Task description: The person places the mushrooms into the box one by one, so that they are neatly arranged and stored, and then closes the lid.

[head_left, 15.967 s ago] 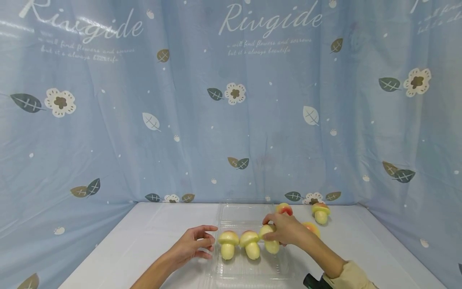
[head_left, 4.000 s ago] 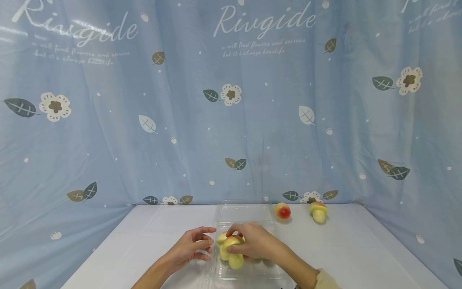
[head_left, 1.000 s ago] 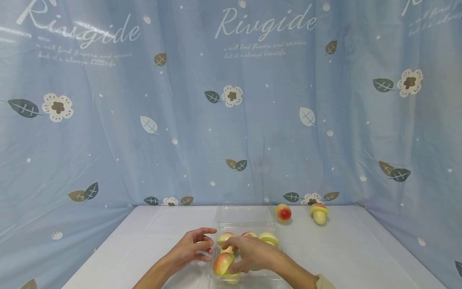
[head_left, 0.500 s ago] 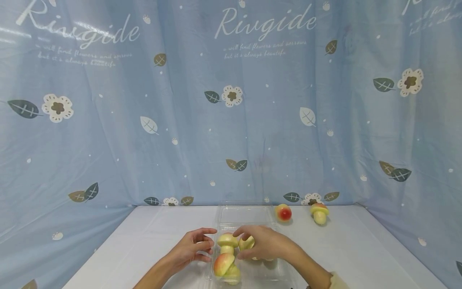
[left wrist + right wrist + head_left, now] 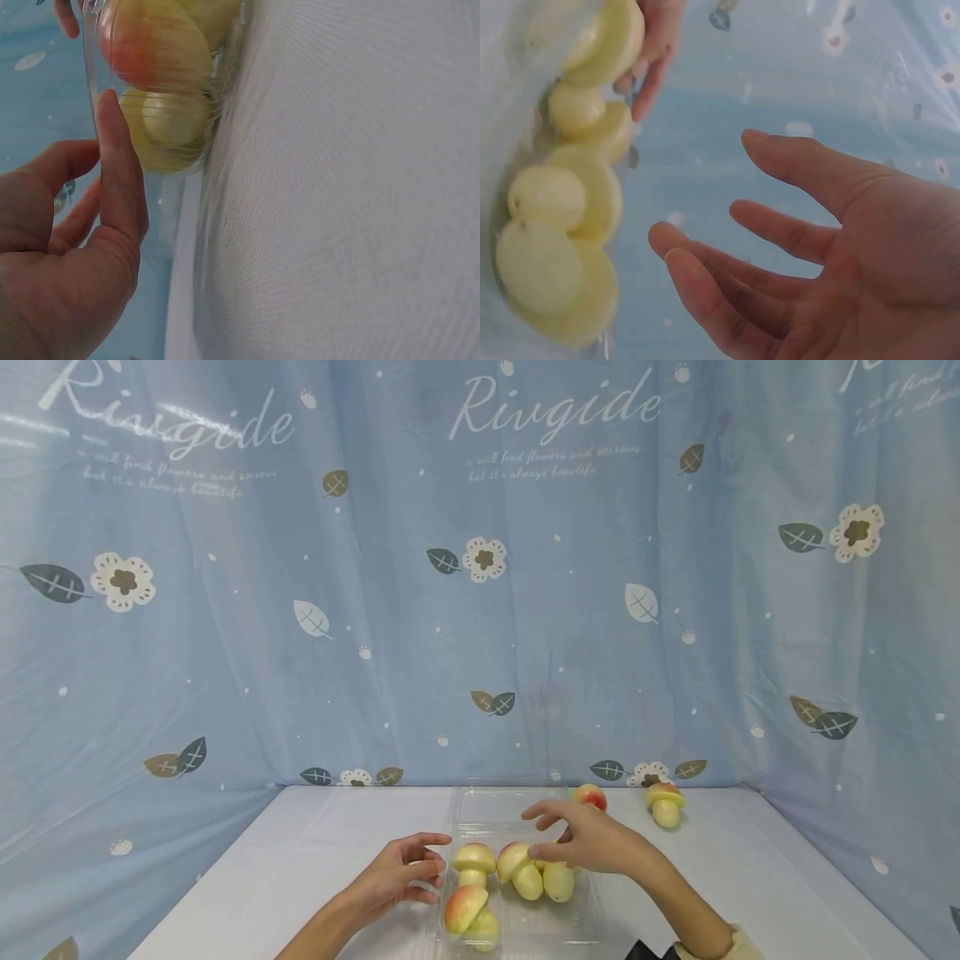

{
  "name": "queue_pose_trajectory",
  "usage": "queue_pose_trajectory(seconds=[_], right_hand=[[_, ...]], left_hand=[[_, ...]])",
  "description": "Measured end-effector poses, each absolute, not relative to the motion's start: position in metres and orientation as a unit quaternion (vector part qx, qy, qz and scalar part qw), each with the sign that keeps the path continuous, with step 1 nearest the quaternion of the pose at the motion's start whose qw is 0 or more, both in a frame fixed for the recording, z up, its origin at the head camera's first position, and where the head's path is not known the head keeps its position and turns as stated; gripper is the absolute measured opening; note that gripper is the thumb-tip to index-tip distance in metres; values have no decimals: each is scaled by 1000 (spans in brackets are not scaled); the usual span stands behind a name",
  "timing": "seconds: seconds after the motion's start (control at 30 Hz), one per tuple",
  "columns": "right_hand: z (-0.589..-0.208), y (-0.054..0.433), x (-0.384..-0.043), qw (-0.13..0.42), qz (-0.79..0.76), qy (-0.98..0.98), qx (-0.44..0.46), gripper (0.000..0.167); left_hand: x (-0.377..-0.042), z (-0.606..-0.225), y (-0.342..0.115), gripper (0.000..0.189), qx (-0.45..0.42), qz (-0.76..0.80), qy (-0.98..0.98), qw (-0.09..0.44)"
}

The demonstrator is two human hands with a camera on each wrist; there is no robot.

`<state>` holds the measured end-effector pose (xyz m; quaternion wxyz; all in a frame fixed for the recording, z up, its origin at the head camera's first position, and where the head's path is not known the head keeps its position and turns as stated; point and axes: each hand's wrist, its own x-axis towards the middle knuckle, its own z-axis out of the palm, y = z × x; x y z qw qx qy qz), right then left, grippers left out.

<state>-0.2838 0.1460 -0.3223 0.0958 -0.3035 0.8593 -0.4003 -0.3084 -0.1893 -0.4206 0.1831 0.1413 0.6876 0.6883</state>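
Note:
A clear plastic clamshell box [image 5: 540, 927] lies on the table with its lid [image 5: 502, 803] folded open toward the back. Inside are several yellow toy mushrooms with reddish caps. One mushroom [image 5: 474, 857] is at back left, and another [image 5: 463, 908] leans in the front left corner. Two more, a middle mushroom [image 5: 520, 868] and a right-hand mushroom [image 5: 558, 882], sit side by side. My left hand [image 5: 401, 875] rests with relaxed fingers against the box's left wall, which the left wrist view [image 5: 82, 217] shows close. Over the box's back right, my right hand [image 5: 588, 837] holds nothing, fingers spread.
Behind my right hand, a red-topped mushroom [image 5: 590, 797] lies on the white table [image 5: 322, 835]. Farther right stands another mushroom [image 5: 665, 805]. A blue patterned curtain [image 5: 390, 610] encloses the back and sides.
Over the last second my right hand let go of the front left mushroom and moved right and back. Compared with 16 seconds ago, an orange-capped mushroom has left the table's right side. Left hand unmoved.

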Motion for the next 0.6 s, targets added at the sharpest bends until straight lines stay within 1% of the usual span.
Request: queue_pose_trajectory(seconds=[0.3,0.6], right_hand=[[-317,182,-298,35,-381,876,-294,48],[-317,210,-312,6,-375,894,-245,49]], left_hand=[[-309,-421,-188,62,140,685,691,183],[-310,-421,-189,63,135,684,694,182]])
